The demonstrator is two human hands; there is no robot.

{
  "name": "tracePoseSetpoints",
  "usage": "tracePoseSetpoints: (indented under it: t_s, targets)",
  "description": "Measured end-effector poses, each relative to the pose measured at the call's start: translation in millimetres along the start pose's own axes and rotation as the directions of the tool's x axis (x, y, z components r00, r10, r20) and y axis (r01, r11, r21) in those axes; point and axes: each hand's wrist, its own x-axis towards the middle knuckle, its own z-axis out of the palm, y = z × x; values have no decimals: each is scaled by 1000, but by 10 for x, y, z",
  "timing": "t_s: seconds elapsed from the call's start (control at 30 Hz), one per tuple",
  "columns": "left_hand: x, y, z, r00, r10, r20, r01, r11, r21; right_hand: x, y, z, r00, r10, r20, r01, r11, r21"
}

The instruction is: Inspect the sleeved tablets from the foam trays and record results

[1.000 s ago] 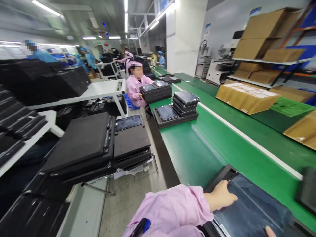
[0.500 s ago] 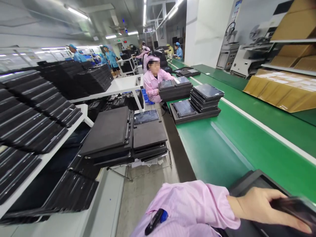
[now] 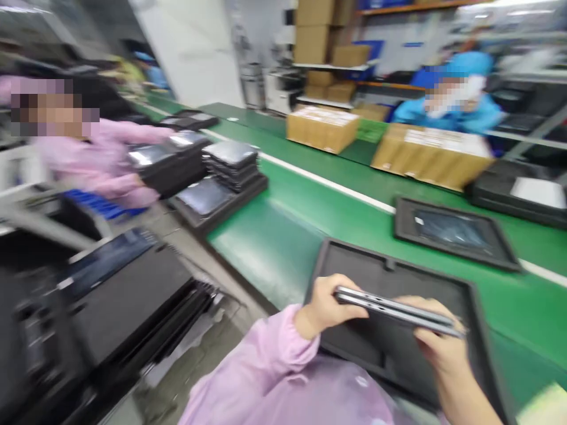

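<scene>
While both hands are working over the tray, the left hand [image 3: 333, 304] is pinching one end of two thin flat devices [image 3: 390, 310], fingers above and thumb below; the right hand [image 3: 443, 333] is grasping the other end. The devices are lying face to face, long edges turning toward the viewer. Directly beneath both hands the foam tray [image 3: 354, 265] is showing its dark recessed floor.

Progress, judged: handling is standing midway. The pair is being held together and lined up; release is not yet happening, so setting down is remaining. Whether the pair is touching the tray, cannot tell.

Ahead of the right hand, a second tray [image 3: 403, 227] is holding one device [image 3: 452, 230]. Beyond the left hand, a device stack [image 3: 233, 159] and a lone device [image 3: 204, 195] are sitting in another tray [image 3: 239, 206]; farther left, a co-worker's sleeve [image 3: 128, 131] is extending over piled foam [image 3: 163, 172].
</scene>
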Motion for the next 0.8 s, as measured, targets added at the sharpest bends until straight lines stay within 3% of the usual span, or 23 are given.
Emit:
tracePoseSetpoints:
  t_s: [0.1,0.2,0.4,0.8]
  targets:
    - [54,-130,-73,973,226,40,-223,973,-64,116,-114,175,990,-101,-96,109,990,88]
    - [63,-159,-111,948,308,79,-298,947,-117,194,-126,240,988,-119,-103,134,978,159]
    - [39,-152,-146,933,336,127,-324,940,-102,127,-100,227,985,-151,-86,166,963,211]
    - [114,-203,-138,938,318,137,-302,945,-124,179,-89,208,992,-86,-97,109,957,268]
